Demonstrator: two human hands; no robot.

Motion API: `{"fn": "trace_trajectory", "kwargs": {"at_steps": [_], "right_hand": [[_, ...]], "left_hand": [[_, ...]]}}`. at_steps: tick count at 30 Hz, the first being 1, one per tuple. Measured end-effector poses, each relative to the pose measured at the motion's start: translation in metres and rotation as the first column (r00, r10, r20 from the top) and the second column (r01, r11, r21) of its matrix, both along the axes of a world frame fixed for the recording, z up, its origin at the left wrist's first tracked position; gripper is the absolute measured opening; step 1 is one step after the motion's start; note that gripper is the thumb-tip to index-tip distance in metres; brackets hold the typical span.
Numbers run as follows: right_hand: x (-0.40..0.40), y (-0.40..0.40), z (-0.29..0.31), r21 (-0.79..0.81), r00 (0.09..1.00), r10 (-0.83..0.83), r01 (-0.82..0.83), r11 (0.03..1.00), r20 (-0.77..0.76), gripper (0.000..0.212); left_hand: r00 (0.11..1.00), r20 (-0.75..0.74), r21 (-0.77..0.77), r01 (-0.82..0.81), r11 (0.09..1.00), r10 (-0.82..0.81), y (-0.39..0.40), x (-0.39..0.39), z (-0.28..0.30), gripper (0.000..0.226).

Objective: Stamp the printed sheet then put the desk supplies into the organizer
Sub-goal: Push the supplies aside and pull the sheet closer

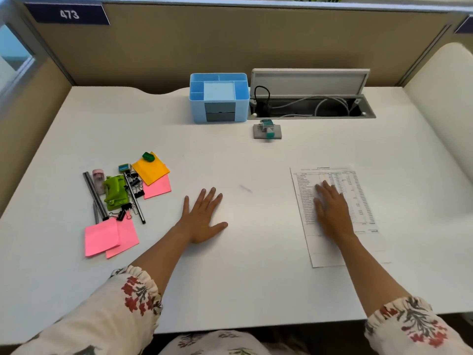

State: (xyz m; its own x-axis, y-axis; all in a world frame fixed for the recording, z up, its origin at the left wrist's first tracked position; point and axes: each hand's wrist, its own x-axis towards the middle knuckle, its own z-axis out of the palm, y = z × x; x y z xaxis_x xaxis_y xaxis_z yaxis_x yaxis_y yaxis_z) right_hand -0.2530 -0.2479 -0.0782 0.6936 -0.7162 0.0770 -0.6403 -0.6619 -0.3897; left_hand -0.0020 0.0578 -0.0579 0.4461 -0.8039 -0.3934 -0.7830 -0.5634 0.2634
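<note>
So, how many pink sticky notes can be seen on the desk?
3. One pink sticky note lies partly under the orange note. Two more lie nearer the person: one overlapping the other. Others may be hidden under the supplies.

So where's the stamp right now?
The stamp sits on its grey pad at the back of the desk, just right of the blue organizer, untouched by either hand.

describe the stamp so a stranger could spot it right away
Start at the blue organizer at the desk's far edge. Just right of it and nearer you, the stamp lies on a grey pad. It alone is teal and stands apart from the clutter.
</note>
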Motion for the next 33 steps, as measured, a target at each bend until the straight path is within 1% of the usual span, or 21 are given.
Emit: {"fn": "trace_trajectory", "kwargs": {"at_steps": [3, 9, 13, 18, 21, 25, 30, 33], "right_hand": [[0.01, 0.013, -0.005, 0.031, 0.999, -0.04, 0.039, 0.999, 0.027, 0.044], [0.056, 0.048, -0.01, 0.038, 0.999, -0.038, 0.036, 0.999, 0.039, 0.046], [0.086, 0.074, -0.011, 0.035, 0.999, -0.003, 0.001, 0.999, 0.04, 0.049], [0.118, 0.103, -0.01, 0.032, 0.999, 0.03, -0.031, 0.999, 0.043, 0.048], [0.135, 0.117, -0.01, 0.042, 0.998, 0.029, -0.031, 0.999, 0.056, 0.047], [0.15, 0.131, -0.01, 0.084, 0.997, -0.022, 0.016, 0.996, 0.077, 0.048], [0.16, 0.142, -0.006, 0.135, 0.994, -0.022, 0.007, 0.991, 0.108, 0.048], [0.157, 0.133, -0.005, 0.214, 0.985, 0.02, -0.057, 0.975, 0.17, 0.046]], "left_hand": [[1.0, -0.015, -0.008, -0.005, 1.0, 0.004, 0.0, 0.0, 0.0, 0.082], [1.0, -0.011, -0.037, -0.007, 0.999, 0.006, 0.003, 0.0, 0.001, 0.082], [1.0, -0.012, -0.045, -0.013, 0.999, 0.013, 0.003, -0.002, 0.0, 0.081], [0.999, -0.004, -0.099, -0.041, 0.994, 0.041, 0.003, -0.005, -0.005, 0.082], [0.995, -0.033, -0.146, -0.097, 0.984, 0.093, 0.0, -0.01, -0.004, 0.087], [0.986, -0.092, -0.174, -0.154, 0.973, 0.139, -0.008, -0.011, 0.001, 0.098], [0.993, -0.076, -0.132, -0.094, 0.987, 0.085, -0.017, -0.009, 0.003, 0.114], [0.997, -0.06, -0.098, -0.055, 0.994, 0.049, -0.018, -0.007, 0.002, 0.118]]}}
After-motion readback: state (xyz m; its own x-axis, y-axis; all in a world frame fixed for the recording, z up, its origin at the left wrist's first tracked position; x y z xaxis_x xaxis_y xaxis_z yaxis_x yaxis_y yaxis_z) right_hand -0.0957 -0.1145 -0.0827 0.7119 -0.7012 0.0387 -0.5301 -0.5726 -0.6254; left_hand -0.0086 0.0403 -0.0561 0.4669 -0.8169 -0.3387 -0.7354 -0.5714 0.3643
